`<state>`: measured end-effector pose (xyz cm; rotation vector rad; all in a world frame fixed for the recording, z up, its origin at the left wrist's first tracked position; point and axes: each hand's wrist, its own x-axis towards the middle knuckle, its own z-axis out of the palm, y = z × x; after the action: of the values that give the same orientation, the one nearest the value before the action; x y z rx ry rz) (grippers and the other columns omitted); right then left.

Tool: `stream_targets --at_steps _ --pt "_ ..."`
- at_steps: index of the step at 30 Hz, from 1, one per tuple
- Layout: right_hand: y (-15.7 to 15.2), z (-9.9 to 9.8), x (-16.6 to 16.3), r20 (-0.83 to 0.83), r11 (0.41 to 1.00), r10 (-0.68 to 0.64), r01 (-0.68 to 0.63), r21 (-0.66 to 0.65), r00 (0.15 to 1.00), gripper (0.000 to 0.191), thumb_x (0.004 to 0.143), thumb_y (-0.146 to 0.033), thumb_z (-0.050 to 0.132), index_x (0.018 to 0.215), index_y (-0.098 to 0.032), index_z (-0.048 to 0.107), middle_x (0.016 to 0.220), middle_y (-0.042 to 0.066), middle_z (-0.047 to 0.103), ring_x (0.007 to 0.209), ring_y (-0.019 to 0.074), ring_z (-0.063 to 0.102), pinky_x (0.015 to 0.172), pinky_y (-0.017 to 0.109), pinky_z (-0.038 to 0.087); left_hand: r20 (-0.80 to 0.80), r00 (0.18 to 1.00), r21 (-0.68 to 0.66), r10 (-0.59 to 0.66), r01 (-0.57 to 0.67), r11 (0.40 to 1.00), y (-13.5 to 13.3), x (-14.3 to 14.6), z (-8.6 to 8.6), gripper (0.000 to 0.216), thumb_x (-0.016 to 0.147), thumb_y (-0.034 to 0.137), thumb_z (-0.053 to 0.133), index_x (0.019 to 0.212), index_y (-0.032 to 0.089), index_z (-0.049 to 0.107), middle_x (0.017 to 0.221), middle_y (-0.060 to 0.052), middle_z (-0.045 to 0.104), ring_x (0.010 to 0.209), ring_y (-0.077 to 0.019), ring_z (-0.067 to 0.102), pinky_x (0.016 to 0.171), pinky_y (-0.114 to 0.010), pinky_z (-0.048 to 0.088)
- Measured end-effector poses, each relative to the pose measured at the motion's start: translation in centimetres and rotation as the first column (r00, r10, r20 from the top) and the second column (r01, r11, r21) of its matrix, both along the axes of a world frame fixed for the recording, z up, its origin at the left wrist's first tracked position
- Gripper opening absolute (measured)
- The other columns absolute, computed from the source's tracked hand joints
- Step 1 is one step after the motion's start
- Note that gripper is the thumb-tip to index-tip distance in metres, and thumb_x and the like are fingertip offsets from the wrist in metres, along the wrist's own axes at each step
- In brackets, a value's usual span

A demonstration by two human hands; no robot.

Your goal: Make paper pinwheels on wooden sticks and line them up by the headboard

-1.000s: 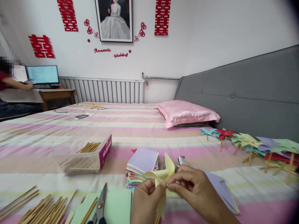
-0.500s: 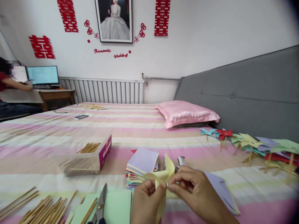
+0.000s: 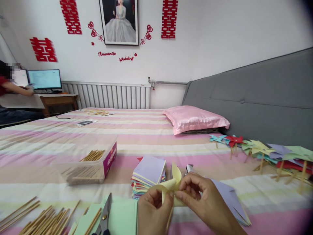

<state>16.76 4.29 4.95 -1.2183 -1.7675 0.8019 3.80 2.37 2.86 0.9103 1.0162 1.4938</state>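
My left hand (image 3: pixel 153 209) and my right hand (image 3: pixel 202 199) meet at the bottom middle, both pinching a pale yellow paper pinwheel (image 3: pixel 171 186) at its centre. Its folded blades curl up between my fingers. A thin wooden stick seems to hang below it, mostly hidden by my left hand. Just behind lies a stack of coloured paper squares (image 3: pixel 149 173) with a lilac sheet on top. A lilac paper (image 3: pixel 232 199) lies under my right wrist.
Scissors (image 3: pixel 105 215) rest on a green sheet (image 3: pixel 122 215). Loose wooden sticks (image 3: pixel 41 220) lie bottom left, with a clear box of sticks (image 3: pixel 90 164) behind. Finished pinwheels (image 3: pixel 266 153) line the right by the grey headboard. A pink pillow (image 3: pixel 195 119) lies beyond. Another person sits at a desk far left.
My fingers have shifted slightly on the pinwheel's centre and the yellow blades have settled a little lower. Nothing else has moved.
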Motion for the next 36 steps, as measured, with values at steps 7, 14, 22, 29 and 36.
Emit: stream_targets --at_steps 7,14,22,29,36 --pt "0.3 -0.5 0.1 -0.126 0.997 -0.001 0.011 0.076 0.992 0.036 0.063 -0.021 0.065 0.094 -0.021 0.047 0.087 0.001 0.057 0.083 0.0188 0.051 0.078 0.033 0.039 0.013 1.000 0.004 0.022 -0.022 1.000 0.2 0.0 -0.7 0.015 0.060 0.021 0.068 0.053 0.011 0.060 0.051 0.000 0.062 0.053 -0.0109 0.055 0.054 -0.019 0.044" --pt "-0.1 0.2 -0.1 -0.280 0.967 0.222 -0.248 -0.062 0.934 0.025 0.072 -0.021 0.061 0.096 -0.015 0.063 0.089 0.006 0.066 0.088 0.0228 0.058 0.079 0.033 0.043 0.018 0.998 0.018 0.056 -0.056 0.998 0.0 0.5 -0.2 0.009 0.059 0.019 0.068 0.054 0.012 0.065 0.050 -0.001 0.065 0.050 -0.0113 0.057 0.051 -0.018 0.044" --pt "0.2 0.1 0.2 -0.364 0.945 0.239 -0.301 -0.125 0.900 0.019 0.070 -0.028 0.066 0.084 -0.016 0.071 0.073 0.002 0.067 0.076 0.0191 0.059 0.069 0.026 0.045 -0.170 0.985 0.015 -0.041 0.044 0.999 0.0 -0.2 -0.7 0.023 0.065 0.030 0.065 0.077 0.010 0.071 0.066 -0.007 0.071 0.061 -0.0180 0.061 0.060 -0.026 0.048" --pt "0.5 -0.5 0.2 -0.446 0.927 0.214 -0.325 -0.188 0.869 0.025 0.064 -0.035 0.071 0.082 -0.018 0.073 0.067 0.002 0.068 0.068 0.0171 0.059 0.063 0.024 0.045 -0.238 0.971 0.003 -0.001 0.002 1.000 0.3 -0.1 -1.6 0.028 0.065 0.036 0.065 0.072 0.010 0.071 0.066 -0.008 0.070 0.059 -0.0182 0.059 0.061 -0.029 0.048" --pt "0.7 -0.8 0.2 -0.489 0.914 0.196 -0.339 -0.224 0.850 0.031 0.060 -0.039 0.073 0.079 -0.015 0.073 0.066 0.004 0.068 0.066 0.0181 0.060 0.061 0.027 0.045 -0.187 0.982 0.047 0.006 0.002 0.999 0.3 0.1 -1.8 0.025 0.064 0.036 0.066 0.071 0.012 0.069 0.060 -0.005 0.066 0.055 -0.0148 0.055 0.059 -0.026 0.048"
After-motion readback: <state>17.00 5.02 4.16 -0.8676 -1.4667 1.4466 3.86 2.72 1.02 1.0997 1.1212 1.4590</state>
